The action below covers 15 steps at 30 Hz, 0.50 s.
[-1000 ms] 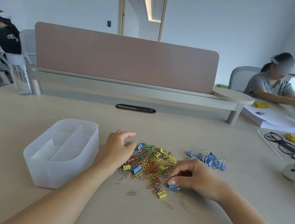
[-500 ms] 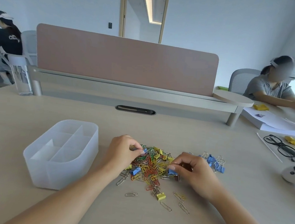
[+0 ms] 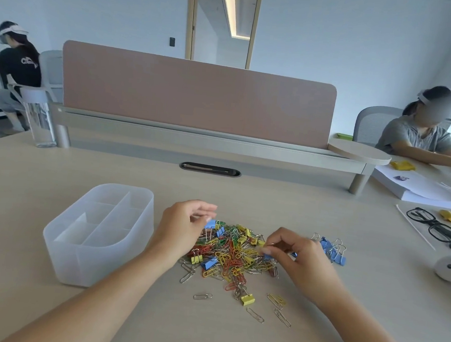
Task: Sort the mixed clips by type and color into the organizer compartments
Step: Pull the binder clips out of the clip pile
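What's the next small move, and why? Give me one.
Probably carry the blue binder clip pinched in the right hand over to the blue clip cluster on its right: blue clips are already gathered there, and the organizer looks empty.

I see the organizer (image 3: 76, 264) standing upright on the left: a translucent white oval tub, split by dividers into several compartments. Just right of it lies the mixed pile (image 3: 231, 255), red, yellow, green and silver paper clips tangled with yellow and blue binder clips. One blue binder clip (image 3: 210, 224) sits at the pile's far left edge, just under the left hand (image 3: 182, 229); I cannot tell whether it is gripped. The right hand (image 3: 301, 260) pinches a small blue clip (image 3: 267, 256) over the pile. A separate cluster of blue binder clips (image 3: 332, 250) lies right of the pile. A yellow binder clip (image 3: 247, 299) and a few silver paper clips (image 3: 202, 296) lie scattered nearer me.
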Tool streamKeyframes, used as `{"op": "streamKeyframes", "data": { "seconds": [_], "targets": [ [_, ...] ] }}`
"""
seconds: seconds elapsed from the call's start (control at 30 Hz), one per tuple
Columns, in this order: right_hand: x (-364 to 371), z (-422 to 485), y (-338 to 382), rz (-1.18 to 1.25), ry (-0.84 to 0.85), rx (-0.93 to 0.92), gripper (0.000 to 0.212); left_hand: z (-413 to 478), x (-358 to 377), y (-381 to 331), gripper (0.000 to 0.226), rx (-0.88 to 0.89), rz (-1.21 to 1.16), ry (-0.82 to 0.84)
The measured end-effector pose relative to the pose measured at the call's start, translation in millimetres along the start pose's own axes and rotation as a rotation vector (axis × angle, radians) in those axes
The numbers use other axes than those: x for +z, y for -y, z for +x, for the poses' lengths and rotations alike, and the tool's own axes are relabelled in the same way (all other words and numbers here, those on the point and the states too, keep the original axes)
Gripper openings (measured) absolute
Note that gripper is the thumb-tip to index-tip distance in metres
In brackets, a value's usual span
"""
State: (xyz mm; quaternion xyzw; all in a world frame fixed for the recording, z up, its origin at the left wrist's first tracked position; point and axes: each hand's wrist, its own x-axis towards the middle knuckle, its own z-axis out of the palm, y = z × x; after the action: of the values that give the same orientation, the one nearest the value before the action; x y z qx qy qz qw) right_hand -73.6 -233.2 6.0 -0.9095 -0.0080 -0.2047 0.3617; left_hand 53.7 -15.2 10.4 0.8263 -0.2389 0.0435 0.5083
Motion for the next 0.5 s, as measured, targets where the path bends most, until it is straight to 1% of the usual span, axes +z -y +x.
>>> {"op": "streamKeyframes", "data": {
  "seconds": [0.2,0.3,0.37,0.4,0.5],
  "targets": [
    [5.2,1.1,6.4,-0.015,-0.04,0.0,0.018,-0.9,-6.3,-12.6,0.037,0.0,-0.071,0.018],
    [7.5,2.9,8.0,-0.169,-0.056,-0.034,0.01,-11.6,-13.2,-19.3,0.038,0.026,-0.144,0.043],
    [8.3,6.3,11.1,-0.274,-0.027,-0.051,0.003,-19.2,-17.0,-22.2,0.036,0.066,-0.16,0.073],
    [9.5,9.7,14.1,-0.303,0.002,-0.049,0.003,-22.9,-19.3,-22.4,0.036,0.093,-0.146,0.093],
    [15.6,28.5,26.5,-0.339,0.111,-0.019,0.015,-29.3,-21.8,-19.3,0.037,0.177,-0.036,0.166]
  ]
}}
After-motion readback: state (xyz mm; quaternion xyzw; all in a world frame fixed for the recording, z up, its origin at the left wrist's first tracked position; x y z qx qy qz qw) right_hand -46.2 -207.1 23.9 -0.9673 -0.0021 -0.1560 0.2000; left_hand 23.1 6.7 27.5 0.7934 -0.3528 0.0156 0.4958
